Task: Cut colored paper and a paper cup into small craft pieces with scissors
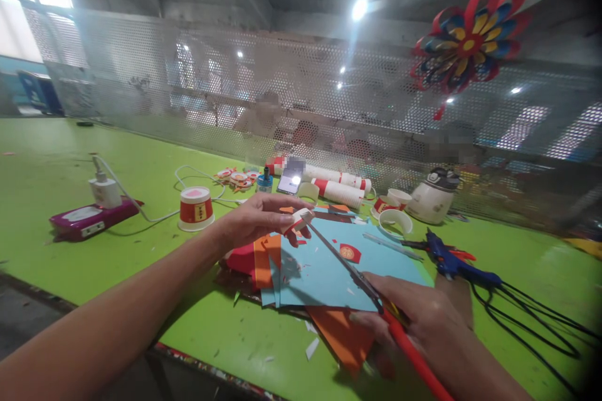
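Note:
My left hand [258,219] pinches a small white paper piece with a red edge [298,222] between thumb and fingers, above the stacked sheets. My right hand [426,316] is wrapped around red-handled scissors [350,266]. Their long blades point up and left, and the tips touch or nearly touch the paper piece; I cannot tell which. Below both hands lie light blue paper sheets [324,279] over orange ones [341,332]. A red cut-out with a gold pattern [350,254] and small scraps rest on the blue sheet.
A blue glue gun [454,260] with black cord lies right. Behind the sheets are a phone [291,178], a red-and-white paper cup roll [338,192], cut cup rings [395,222] and a white kettle-like bottle [433,197]. Left stand a paper cup [196,210] and purple power strip [96,216].

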A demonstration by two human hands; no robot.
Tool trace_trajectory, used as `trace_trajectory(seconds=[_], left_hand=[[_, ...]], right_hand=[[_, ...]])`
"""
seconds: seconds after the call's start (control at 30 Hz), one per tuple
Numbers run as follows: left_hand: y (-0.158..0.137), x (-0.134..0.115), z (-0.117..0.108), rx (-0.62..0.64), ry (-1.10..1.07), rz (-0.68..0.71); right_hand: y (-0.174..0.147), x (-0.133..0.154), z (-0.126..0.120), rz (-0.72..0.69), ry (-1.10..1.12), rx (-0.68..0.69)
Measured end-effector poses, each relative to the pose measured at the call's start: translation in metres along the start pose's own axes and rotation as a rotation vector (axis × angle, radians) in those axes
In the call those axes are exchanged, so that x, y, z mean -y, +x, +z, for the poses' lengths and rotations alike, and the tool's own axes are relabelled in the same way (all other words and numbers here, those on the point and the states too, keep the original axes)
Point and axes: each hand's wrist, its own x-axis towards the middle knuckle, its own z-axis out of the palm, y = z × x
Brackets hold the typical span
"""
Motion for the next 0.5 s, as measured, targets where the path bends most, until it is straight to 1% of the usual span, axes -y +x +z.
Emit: trace_trajectory(seconds=[0.13,0.3,0.43,0.5], left_hand=[[0.0009,0.0018,-0.0014,0.029,-0.028,0.014],[0.0006,0.001,-0.001,0.067,-0.052,-0.004],[-0.0012,-0.002,0.0008,0.056,-0.081,-0.02],[-0.0018,-0.0028,0.0012,0.044,-0.103,-0.013]], right_hand=[[-0.0028,0.0023,-0.0007,0.051,-0.012,-0.019],[-0.0002,0.0025,-0.0008,0.057,0.078,0.029],[0.0035,-0.0007,-0.0008,0.07,0.16,0.088],[0.0047,-0.0002,-0.0028,0.07,0.203,0.057]])
